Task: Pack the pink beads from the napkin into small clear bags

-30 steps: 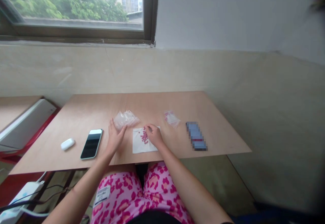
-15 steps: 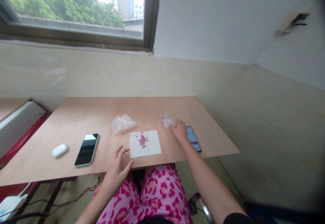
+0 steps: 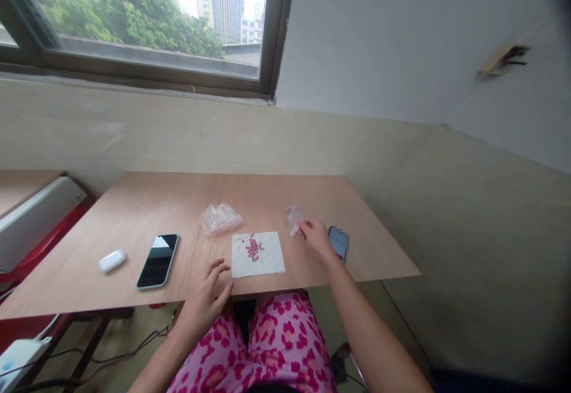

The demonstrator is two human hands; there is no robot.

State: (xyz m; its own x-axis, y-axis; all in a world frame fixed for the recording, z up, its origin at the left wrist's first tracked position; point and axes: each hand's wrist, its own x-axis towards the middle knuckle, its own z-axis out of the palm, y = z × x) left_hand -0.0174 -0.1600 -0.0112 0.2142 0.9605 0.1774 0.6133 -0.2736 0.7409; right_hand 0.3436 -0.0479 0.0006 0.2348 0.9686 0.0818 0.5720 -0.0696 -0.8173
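At the table's near edge my left hand (image 3: pixel 209 293) rests with fingers apart and holds nothing. Just right of it lies a white paper napkin (image 3: pixel 270 261) with a small heap of pinkish-red beads or pellets (image 3: pixel 253 249) on it. My right hand (image 3: pixel 314 237) is closed in a pinch at the near right edge of a small clear plastic bag (image 3: pixel 292 216) with pink marks at its top. The bag appears to lie on the table. Behind the napkin, to the left, a pile of clear plastic bags (image 3: pixel 220 219) lies on the wood.
Right of my right hand is a phone (image 3: pixel 339 242), partly behind my wrist. On the left side of the wooden table (image 3: pixel 267 194) lie a dark-screened phone (image 3: pixel 158 261) and a white earbud case (image 3: pixel 112 260). A tiled wall stands behind the table.
My right hand has come slightly nearer to me, and the small bag now looks flatter and more spread out. The view has shifted a little. My left hand stays nearly in place.
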